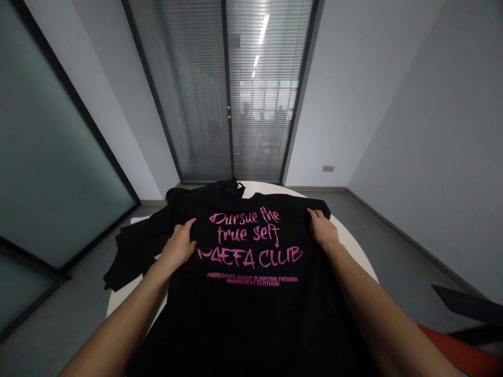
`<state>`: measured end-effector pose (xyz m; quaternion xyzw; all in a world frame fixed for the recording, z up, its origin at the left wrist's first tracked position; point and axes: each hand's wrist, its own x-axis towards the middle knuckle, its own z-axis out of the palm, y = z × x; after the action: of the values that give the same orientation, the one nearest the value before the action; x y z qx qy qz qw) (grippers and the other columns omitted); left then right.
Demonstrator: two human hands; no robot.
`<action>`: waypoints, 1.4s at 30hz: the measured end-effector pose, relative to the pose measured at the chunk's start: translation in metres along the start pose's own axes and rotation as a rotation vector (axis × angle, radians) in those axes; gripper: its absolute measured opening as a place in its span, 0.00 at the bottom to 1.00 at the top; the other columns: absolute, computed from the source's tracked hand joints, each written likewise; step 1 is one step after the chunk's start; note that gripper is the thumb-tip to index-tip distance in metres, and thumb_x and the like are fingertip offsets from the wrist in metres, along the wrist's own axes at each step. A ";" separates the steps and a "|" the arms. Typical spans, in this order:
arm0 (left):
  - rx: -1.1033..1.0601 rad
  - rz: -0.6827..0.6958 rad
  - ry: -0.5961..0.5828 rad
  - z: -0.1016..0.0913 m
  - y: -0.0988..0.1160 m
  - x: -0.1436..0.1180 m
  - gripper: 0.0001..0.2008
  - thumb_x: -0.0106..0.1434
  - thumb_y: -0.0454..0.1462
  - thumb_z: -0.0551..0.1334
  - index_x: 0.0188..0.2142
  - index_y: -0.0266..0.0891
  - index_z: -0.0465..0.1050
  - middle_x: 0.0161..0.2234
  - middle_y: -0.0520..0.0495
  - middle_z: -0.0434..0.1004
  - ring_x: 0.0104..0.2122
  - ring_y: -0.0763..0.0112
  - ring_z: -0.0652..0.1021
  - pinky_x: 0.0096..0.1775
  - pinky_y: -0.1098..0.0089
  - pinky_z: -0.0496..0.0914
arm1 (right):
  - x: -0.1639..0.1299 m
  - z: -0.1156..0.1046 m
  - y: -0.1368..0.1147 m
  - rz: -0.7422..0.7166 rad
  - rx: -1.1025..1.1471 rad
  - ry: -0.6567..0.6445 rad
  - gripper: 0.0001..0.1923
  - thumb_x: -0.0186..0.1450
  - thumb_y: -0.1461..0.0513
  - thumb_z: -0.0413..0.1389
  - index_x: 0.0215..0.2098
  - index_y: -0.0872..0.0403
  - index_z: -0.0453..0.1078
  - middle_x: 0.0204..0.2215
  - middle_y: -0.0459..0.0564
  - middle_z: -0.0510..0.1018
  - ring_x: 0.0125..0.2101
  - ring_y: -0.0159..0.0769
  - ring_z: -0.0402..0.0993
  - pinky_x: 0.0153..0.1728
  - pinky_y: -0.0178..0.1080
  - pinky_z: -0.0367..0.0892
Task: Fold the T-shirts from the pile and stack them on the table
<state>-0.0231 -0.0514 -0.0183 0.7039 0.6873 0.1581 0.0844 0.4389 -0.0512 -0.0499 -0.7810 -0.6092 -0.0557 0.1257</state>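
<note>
A black T-shirt point(251, 319) with pink lettering lies spread toward me over the round table, its collar end away from me. My left hand point(181, 245) is on the shirt's left side, beside the lettering. Its thumb and forefinger grip the cloth, and the fabric creases near the thumb. My right hand point(323, 228) holds the shirt by its upper right part, near the sleeve; some of those fingers are hidden. More dark clothing point(137, 241) lies bunched to the left, partly under the shirt.
The white round table point(356, 248) shows its rim on the right and lower left. Behind it stands a glass partition with blinds point(259, 131). A frosted glass panel point(55, 146) is at left. An orange and black object point(459, 345) sits low at right.
</note>
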 end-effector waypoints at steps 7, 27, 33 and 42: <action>0.540 -0.097 -0.247 -0.041 0.025 -0.018 0.33 0.60 0.43 0.68 0.63 0.39 0.64 0.54 0.31 0.74 0.52 0.42 0.76 0.47 0.53 0.72 | 0.005 0.001 -0.004 0.115 -0.018 -0.055 0.29 0.67 0.65 0.48 0.67 0.52 0.60 0.57 0.63 0.70 0.48 0.52 0.75 0.43 0.49 0.72; 0.253 0.190 -0.172 0.067 0.084 0.037 0.31 0.72 0.49 0.49 0.67 0.32 0.59 0.68 0.26 0.54 0.66 0.36 0.60 0.58 0.41 0.62 | 0.017 0.024 0.031 -0.120 0.444 0.024 0.38 0.70 0.56 0.47 0.73 0.56 0.40 0.67 0.61 0.60 0.65 0.46 0.60 0.63 0.49 0.59; 0.263 0.343 -0.064 0.059 0.106 0.017 0.19 0.70 0.29 0.48 0.54 0.35 0.72 0.55 0.33 0.72 0.56 0.53 0.72 0.51 0.58 0.72 | 0.026 0.008 0.041 0.156 0.538 -0.124 0.41 0.62 0.58 0.57 0.69 0.59 0.48 0.43 0.56 0.78 0.39 0.42 0.77 0.48 0.44 0.71; 0.277 0.279 0.050 0.056 0.104 0.027 0.18 0.69 0.28 0.48 0.51 0.31 0.72 0.48 0.29 0.73 0.50 0.49 0.75 0.48 0.53 0.72 | 0.019 0.004 0.045 -0.052 0.525 -0.042 0.33 0.65 0.60 0.56 0.66 0.54 0.55 0.39 0.50 0.77 0.37 0.37 0.76 0.43 0.40 0.70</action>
<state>0.0943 -0.0230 -0.0331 0.7929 0.6004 0.0895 -0.0533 0.4871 -0.0426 -0.0546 -0.7067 -0.6251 0.1172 0.3100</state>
